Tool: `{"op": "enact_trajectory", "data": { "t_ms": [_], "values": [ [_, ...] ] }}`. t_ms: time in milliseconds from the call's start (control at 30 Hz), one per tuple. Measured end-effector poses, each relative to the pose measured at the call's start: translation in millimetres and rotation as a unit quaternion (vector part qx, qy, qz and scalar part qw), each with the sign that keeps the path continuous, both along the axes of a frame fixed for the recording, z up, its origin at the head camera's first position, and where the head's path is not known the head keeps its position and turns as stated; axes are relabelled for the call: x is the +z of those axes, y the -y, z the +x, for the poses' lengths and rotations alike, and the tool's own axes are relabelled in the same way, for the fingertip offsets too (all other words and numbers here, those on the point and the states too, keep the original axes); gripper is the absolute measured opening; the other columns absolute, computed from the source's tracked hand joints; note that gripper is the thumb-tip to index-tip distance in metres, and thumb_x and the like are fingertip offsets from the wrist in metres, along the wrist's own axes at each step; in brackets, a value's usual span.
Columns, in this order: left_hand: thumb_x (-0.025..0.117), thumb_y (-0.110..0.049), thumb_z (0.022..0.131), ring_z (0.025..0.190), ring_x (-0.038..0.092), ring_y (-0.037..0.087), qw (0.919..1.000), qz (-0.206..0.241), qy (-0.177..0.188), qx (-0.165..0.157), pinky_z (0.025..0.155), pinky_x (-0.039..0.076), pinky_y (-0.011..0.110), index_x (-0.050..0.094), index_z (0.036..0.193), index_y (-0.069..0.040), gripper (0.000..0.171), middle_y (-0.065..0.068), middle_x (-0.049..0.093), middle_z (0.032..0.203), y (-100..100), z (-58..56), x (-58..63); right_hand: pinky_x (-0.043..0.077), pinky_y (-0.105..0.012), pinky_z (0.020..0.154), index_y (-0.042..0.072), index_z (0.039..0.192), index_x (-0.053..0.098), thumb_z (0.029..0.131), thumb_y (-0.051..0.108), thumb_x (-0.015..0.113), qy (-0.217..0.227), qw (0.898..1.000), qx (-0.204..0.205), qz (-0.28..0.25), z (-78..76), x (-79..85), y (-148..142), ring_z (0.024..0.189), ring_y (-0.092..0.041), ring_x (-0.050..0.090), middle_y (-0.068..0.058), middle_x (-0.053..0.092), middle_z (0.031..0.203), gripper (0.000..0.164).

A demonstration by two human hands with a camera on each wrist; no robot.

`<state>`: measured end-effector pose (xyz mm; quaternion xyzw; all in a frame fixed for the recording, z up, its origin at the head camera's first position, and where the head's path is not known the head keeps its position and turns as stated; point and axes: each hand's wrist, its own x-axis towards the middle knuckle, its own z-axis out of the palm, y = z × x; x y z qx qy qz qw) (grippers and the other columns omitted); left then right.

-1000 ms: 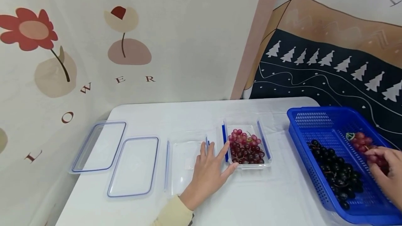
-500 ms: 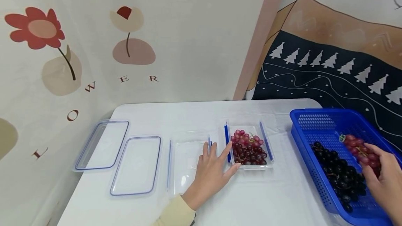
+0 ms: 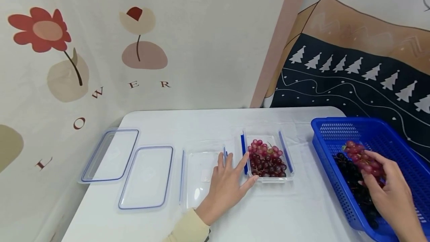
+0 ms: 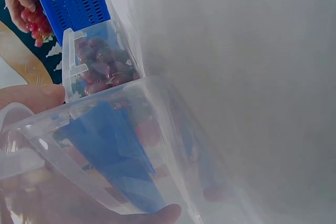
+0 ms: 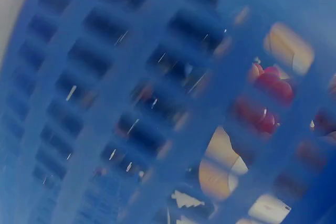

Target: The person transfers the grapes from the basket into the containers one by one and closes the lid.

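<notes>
White tabletop (image 3: 302, 212); blue perforated plastic basket (image 3: 332, 184); two clear rectangular plastic boxes (image 3: 273, 179).
Right hand (image 3: 391, 188) pinching red grape bunch (image 3: 361, 157) over the basket's black grapes (image 3: 357, 193); left hand (image 3: 223, 189), fingers spread, at the boxes.

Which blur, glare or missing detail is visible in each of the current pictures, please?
Head view: mostly sharp, with small bright reflections inside the empty clear rectangular plastic container; left wrist view: the white table surface looks soft and grey, with hardly any detail; right wrist view: the blue perforated plastic basket is blurred, probably from closeness to the camera.
</notes>
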<state>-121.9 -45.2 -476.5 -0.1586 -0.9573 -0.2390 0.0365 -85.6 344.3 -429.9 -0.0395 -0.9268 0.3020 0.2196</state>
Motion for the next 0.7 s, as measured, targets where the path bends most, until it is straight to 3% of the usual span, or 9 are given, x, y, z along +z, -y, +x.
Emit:
{"op": "enact_trajectory", "data": {
  "t_ms": [167, 333, 533, 700],
  "values": [
    [0.058, -0.066, 0.107, 0.152, 0.028, 0.065, 1.0000, 0.004, 0.006, -0.002, 0.106, 0.046, 0.073, 0.043, 0.170, -0.026, 0.077, 0.035, 0.044, 0.160, 0.4, 0.7, 0.3, 0.049, -0.007, 0.061, 0.001, 0.160, 0.050, 0.106, -0.013, 0.060, -0.011, 0.999, 0.040, -0.022, -0.9, 1.1, 19.9, 0.085, 0.016, 0.049, -0.029, 0.048, 0.137, 0.057],
    [0.058, -0.067, 0.106, 0.152, 0.028, 0.065, 1.0000, 0.002, 0.006, -0.001, 0.106, 0.047, 0.073, 0.043, 0.170, -0.025, 0.077, 0.035, 0.045, 0.160, 0.4, 1.1, 0.5, 0.046, -0.002, 0.068, 0.006, 0.161, 0.050, 0.107, -0.010, 0.061, -0.014, 0.998, 0.063, -0.020, -2.0, 3.4, 35.7, 0.101, 0.016, 0.043, -0.029, 0.051, 0.142, 0.058],
    [0.058, -0.067, 0.106, 0.151, 0.030, 0.065, 1.0000, -0.003, 0.002, 0.000, 0.106, 0.047, 0.071, 0.044, 0.170, -0.026, 0.077, 0.034, 0.046, 0.159, 0.2, 0.9, -0.2, 0.046, -0.003, 0.070, 0.006, 0.162, 0.050, 0.110, -0.003, 0.061, -0.024, 0.995, 0.097, -0.017, -4.0, 7.6, 53.7, 0.106, 0.013, 0.043, -0.028, 0.052, 0.142, 0.054],
    [0.057, -0.067, 0.106, 0.151, 0.031, 0.064, 1.0000, -0.007, -0.004, 0.002, 0.105, 0.048, 0.070, 0.044, 0.170, -0.026, 0.077, 0.034, 0.046, 0.158, 0.3, 0.4, -0.7, 0.044, -0.001, 0.081, 0.007, 0.160, 0.052, 0.109, -0.004, 0.062, -0.035, 0.991, 0.125, -0.025, -7.9, 6.6, 73.5, 0.114, 0.005, 0.046, -0.024, 0.054, 0.144, 0.054]
  ]
}}
